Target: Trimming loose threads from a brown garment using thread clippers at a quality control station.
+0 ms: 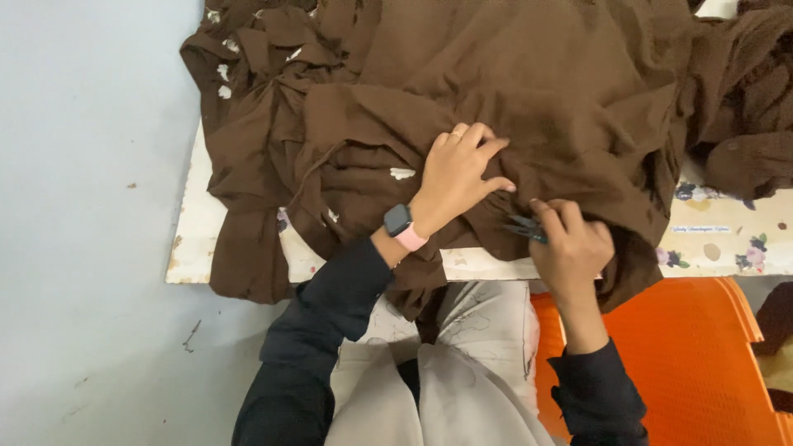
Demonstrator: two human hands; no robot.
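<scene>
I see a low white board (pixel 192 239) with a floral-patterned surface (pixel 727 235) at its right end. An orange plastic chair (pixel 694 363) sits below that end; pale blue-grey floor (pixel 83 248) lies left of the board.

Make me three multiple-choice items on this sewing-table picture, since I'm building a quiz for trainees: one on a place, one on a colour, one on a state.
1. Where does the left hand rest?
A. On the brown cloth
B. On the orange chair
C. On the floor

2. What colour is the watch strap on the left wrist?
A. Green
B. Pink
C. Black

3. How is the right hand?
A. Open and flat
B. Hanging free below the table
C. Closed in a grip on a small dark cutting tool

Answers:
1. A, its fingers spread on the cloth's folds.
2. B, the strap shows pink beside the dark watch face.
3. C, its fingers curl round the tool at the cloth's edge.
</scene>
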